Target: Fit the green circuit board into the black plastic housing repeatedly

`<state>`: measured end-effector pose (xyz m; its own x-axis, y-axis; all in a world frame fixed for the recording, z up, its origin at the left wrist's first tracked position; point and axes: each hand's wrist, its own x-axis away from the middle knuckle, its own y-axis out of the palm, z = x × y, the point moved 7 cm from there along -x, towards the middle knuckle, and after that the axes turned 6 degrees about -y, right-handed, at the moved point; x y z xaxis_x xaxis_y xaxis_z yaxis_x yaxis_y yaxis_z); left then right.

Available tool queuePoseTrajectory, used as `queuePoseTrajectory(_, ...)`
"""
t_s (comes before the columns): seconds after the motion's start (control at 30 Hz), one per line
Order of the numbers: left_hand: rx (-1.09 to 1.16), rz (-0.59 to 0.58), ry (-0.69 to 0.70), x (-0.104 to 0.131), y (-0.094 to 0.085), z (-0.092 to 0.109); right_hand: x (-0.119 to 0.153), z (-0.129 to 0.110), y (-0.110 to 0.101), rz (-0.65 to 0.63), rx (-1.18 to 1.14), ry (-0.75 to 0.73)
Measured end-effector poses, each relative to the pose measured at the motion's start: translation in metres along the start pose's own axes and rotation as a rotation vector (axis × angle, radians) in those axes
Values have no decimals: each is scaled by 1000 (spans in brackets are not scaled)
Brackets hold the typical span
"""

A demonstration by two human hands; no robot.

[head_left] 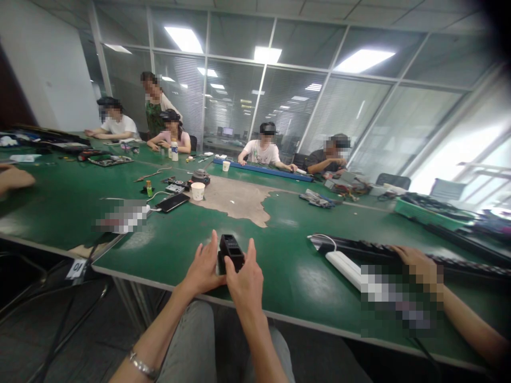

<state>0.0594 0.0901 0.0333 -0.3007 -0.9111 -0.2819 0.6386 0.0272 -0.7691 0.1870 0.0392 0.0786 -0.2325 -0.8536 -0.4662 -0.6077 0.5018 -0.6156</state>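
In the head view, a small black boxy device [230,246] with two squarish panels on its upper side sits near the front edge of the green table. My left hand [203,267] is beside its left side, fingers stretched upward and apart. On the other side, my right hand [248,275] is also open, with its thumb overlapping the device's near part and its fingers pointing up. Whether either hand touches the device I cannot tell. The device's lower part is partly hidden by my hands.
Left of centre on the green table [295,234] lie a phone [173,202] and a paper cup [197,191]. A white power strip [346,268] and a co-worker's hand [417,263] are at right. Gloves [317,199] lie farther back. Several people sit opposite.
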Motion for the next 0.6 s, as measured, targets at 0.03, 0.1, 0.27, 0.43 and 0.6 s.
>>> queuePoseTrajectory(0.03,-4,2,0,0,0,0,1,-2,2,-27,40,-8)
queuePoseTrajectory(0.1,-20,3,-1,0,0,0,5,-2,7,-77,102,-13)
queuePoseTrajectory(0.27,-57,-8,5,0,2,1,17,13,19,-125,119,17)
queuePoseTrajectory(0.43,-73,-9,17,0,4,0,18,14,15,-21,31,-25)
queuePoseTrajectory(0.6,-71,21,15,0,3,-1,17,14,16,3,18,-3)
